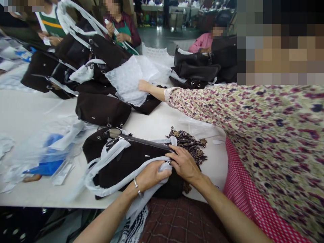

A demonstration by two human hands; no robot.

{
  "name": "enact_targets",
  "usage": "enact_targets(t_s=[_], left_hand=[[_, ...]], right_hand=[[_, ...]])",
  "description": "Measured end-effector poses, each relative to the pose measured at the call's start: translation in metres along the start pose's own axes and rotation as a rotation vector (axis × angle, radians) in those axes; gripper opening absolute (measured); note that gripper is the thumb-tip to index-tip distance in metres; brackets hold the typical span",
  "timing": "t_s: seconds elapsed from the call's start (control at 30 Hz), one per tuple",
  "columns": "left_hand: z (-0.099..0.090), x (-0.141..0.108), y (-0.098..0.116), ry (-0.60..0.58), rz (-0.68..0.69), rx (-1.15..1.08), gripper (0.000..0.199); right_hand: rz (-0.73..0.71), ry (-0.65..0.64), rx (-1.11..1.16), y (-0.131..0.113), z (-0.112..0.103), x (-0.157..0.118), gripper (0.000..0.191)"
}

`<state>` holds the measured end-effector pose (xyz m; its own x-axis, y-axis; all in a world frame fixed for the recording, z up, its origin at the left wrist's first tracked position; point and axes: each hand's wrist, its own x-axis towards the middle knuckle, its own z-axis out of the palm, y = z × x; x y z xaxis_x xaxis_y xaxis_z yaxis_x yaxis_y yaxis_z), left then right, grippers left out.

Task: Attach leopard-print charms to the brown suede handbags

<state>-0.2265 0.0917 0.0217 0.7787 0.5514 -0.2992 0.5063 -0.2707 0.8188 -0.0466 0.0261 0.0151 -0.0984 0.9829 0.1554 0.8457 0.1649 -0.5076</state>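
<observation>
A dark brown handbag (136, 161) lies on the table right in front of me, its long strap (101, 191) wrapped in white material. My left hand (153, 174), with a silver bangle at the wrist, is closed on the wrapped strap near a metal fitting (168, 162) at the bag's right end. Thumb and fingers of my right hand (184, 163) grip the bag's top corner beside that fitting. What lies under both sets of fingertips is partly hidden. A heap of patterned brown-and-gold cords (189, 143) rests just beyond my right hand.
A co-worker's arm in a floral sleeve (197, 101) reaches in from the right, hand on clear wrapping sheets (134, 79). More dark bags (103, 109) are piled behind. Plastic bags and a blue packet (49, 162) lie at left. Other people stand across the table.
</observation>
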Motion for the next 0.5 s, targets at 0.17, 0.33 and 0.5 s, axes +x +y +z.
enact_targets(t_s=[0.17, 0.33, 0.5], left_hand=[[0.011, -0.014, -0.012, 0.162, 0.035, 0.184, 0.031], [0.016, -0.012, -0.023, 0.257, 0.254, 0.180, 0.043], [0.018, -0.012, -0.030, 0.317, 0.222, 0.243, 0.028]], right_hand=[[0.109, -0.034, 0.039, 0.011, 0.017, 0.005, 0.025], [0.150, -0.027, 0.110, 0.019, 0.020, 0.008, 0.023], [0.161, 0.025, 0.131, 0.023, 0.025, 0.007, 0.022]])
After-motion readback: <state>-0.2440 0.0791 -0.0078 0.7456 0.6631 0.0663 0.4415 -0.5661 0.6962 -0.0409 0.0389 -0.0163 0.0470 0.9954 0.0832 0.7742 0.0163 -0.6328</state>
